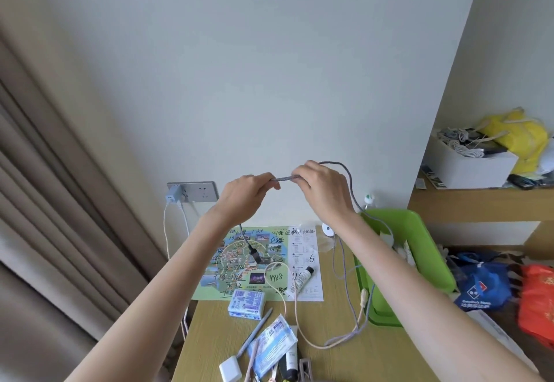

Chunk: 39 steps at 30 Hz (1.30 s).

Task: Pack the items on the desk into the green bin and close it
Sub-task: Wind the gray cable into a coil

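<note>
A wooden desk [329,336] is seen from above, with an open green bin [425,240] set at its right edge. A printed map [239,264] covered in handwriting is spread at the desk's back. Both bare forearms are stretched forward and raised above the desk. A grey braided cable [283,178] is held by the left hand [242,198] and the right hand [322,188], each grip closed on it, with a short length stretched between them. Its plug [254,255] is hung below the left hand, over the map; the rest is looped from the right hand down towards the bin.
</note>
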### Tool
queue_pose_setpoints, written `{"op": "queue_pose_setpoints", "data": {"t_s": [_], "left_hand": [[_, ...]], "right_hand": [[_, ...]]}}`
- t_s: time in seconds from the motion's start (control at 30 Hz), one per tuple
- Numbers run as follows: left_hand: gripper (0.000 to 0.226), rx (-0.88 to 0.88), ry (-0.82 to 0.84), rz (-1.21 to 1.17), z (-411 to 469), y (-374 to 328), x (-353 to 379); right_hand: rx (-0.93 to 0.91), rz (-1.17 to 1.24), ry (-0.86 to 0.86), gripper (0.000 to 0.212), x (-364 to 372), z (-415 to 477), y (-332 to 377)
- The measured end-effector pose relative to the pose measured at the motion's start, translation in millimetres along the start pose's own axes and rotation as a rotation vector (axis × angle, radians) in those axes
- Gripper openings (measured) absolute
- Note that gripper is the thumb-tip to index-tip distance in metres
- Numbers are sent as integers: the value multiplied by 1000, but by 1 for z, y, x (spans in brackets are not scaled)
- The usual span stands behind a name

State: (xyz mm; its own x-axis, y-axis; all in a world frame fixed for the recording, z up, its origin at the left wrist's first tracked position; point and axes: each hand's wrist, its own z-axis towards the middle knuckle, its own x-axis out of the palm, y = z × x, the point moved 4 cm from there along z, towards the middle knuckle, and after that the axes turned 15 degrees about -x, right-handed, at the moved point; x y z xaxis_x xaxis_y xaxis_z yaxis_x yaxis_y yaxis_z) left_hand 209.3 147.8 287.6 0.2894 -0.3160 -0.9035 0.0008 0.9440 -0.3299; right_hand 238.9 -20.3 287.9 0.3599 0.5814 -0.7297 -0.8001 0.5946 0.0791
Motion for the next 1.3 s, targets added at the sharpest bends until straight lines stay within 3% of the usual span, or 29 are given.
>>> {"op": "queue_pose_setpoints", "data": {"t_s": [0.17, 0.3, 0.5, 0.63, 0.8, 0.9, 1.0, 1.1, 1.3], "left_hand": [[27, -35, 0, -216, 1, 11, -8], [25, -73, -41, -405, 9, 17, -13], [24, -176, 173, -918, 29, 9, -19], [33, -173, 268, -1267, 39, 4, -21], [40, -206, 406, -1790, 47, -7, -15], [41, -283, 404, -2007, 48, -6, -12], [40, -335, 348, -2057, 51, 0, -11], [36, -394, 280, -1942, 52, 6, -7], [26, -433, 281, -1501, 48, -3, 11]], "right_hand": [[-34, 33, -67, 24, -6, 9, 2], [44, 14, -189, 26, -20, 13, -13], [109, -115, -355, 10, -43, 15, -23], [151, -93, -209, 13, -34, 10, -37], [94, -74, -170, 5, -17, 0, -43], [86, -46, -1, 11, 5, -8, -56], [260, 107, 81, 18, 21, -22, -72], [462, 378, 64, 22, 27, -36, -83], [388, 652, -101, 19, 13, -22, -79]]}}
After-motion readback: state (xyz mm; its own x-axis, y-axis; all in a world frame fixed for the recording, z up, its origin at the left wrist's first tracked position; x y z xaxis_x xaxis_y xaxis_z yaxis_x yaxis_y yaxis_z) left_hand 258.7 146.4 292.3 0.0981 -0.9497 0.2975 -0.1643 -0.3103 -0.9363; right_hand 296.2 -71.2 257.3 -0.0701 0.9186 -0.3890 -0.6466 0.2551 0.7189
